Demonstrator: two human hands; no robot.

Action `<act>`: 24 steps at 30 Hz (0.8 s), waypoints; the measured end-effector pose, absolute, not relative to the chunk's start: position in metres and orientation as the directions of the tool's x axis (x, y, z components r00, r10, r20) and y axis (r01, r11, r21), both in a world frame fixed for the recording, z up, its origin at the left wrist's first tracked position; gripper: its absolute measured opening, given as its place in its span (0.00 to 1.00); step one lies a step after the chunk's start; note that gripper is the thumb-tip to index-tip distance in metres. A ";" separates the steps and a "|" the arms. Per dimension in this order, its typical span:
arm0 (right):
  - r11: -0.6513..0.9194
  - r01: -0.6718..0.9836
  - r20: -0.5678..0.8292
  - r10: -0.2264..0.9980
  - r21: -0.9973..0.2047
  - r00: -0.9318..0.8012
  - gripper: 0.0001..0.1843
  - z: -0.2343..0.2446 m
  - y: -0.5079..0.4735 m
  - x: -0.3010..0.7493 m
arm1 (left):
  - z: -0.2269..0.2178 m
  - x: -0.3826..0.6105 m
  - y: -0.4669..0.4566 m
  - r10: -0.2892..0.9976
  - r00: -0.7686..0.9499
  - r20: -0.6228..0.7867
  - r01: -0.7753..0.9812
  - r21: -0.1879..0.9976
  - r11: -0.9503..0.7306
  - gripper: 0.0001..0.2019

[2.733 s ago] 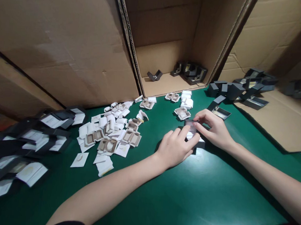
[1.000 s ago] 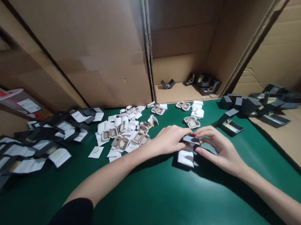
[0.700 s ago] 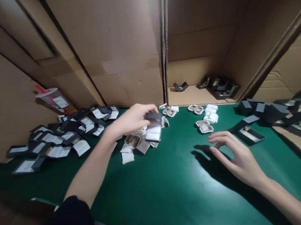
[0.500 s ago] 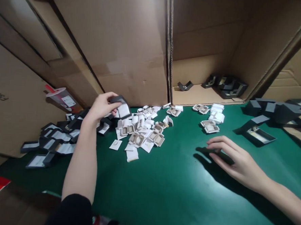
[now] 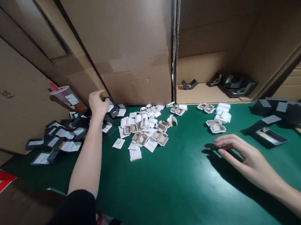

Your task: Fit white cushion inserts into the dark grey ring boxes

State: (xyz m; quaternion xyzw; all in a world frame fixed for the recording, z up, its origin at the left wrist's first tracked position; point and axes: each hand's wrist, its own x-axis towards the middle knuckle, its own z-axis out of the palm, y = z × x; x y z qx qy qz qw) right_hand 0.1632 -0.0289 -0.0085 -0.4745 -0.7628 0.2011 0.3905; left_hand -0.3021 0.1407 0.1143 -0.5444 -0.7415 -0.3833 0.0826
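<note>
On 1 table (image 5: 166, 184), inserts (image 5: 140, 138) lie between left boxes (image 5: 64, 134) and right boxes (image 5: 272, 120).

At your far left, note the cup (image 5: 66, 97) with its red straw (image 5: 54, 86) and white label (image 5: 72, 99). Beside it, a cardboard panel (image 5: 15, 117) carries dark lettering (image 5: 6, 94). Ahead of you, taller brown cardboard (image 5: 124, 39) borders the green worktop (image 5: 166, 184).

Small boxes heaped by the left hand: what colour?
The small boxes by the left hand are black or dark grey, with white insides; best in the head view.
</note>
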 end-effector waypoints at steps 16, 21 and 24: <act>-0.126 0.986 0.519 0.839 -0.110 0.166 0.06 -0.001 -0.007 0.223 | 0.080 -0.125 0.064 0.808 0.588 0.021 0.779 0.254 -0.574 0.17; -0.124 0.990 0.397 0.907 -0.067 0.140 0.10 -0.003 -0.006 0.221 | 0.073 -0.129 0.072 0.811 0.584 -0.024 0.806 0.139 -0.576 0.19; -0.021 0.995 0.413 0.909 -0.097 0.059 0.12 -0.006 -0.007 0.215 | 0.073 -0.137 0.081 0.814 0.580 -0.035 0.810 0.126 -0.573 0.21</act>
